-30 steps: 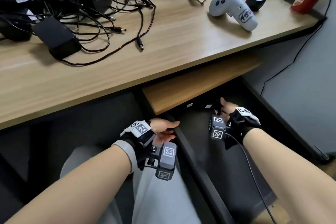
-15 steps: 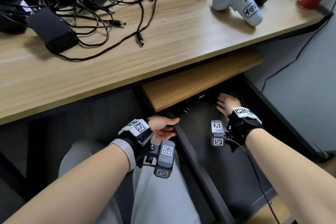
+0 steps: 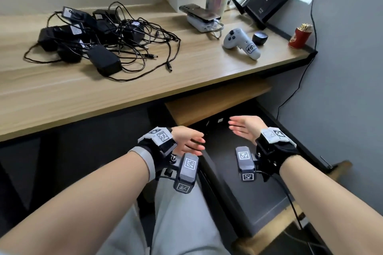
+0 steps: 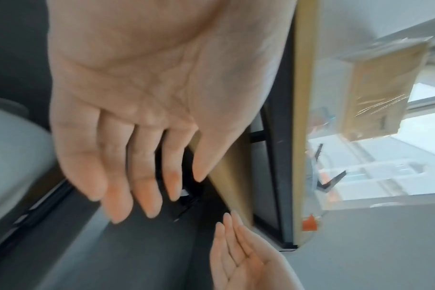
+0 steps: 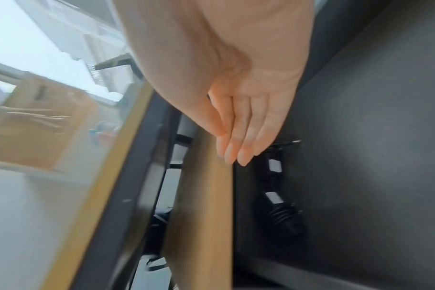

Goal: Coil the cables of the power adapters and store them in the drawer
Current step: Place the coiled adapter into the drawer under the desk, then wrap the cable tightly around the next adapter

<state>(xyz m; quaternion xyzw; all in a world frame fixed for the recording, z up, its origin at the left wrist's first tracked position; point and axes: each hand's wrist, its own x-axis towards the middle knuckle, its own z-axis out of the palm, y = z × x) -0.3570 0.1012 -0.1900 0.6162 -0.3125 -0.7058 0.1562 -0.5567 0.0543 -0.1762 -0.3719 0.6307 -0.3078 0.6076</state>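
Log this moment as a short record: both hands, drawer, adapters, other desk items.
left hand: open, empty, over the drawer's left edge
right hand: open, empty, above the drawer
drawer: pulled out under the desk; adapters with coiled cable at its back
adapter pile: tangled, uncoiled, on the desk
other desk items: white controller, red fries-shaped box, phone

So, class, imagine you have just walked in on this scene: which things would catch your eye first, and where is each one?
First, the tangle of black power adapters and loose cables on the left of the wooden desk. Next, the open left hand and right hand, both empty, above the pulled-out dark drawer below the desk edge. On the desk's right lies a white controller.
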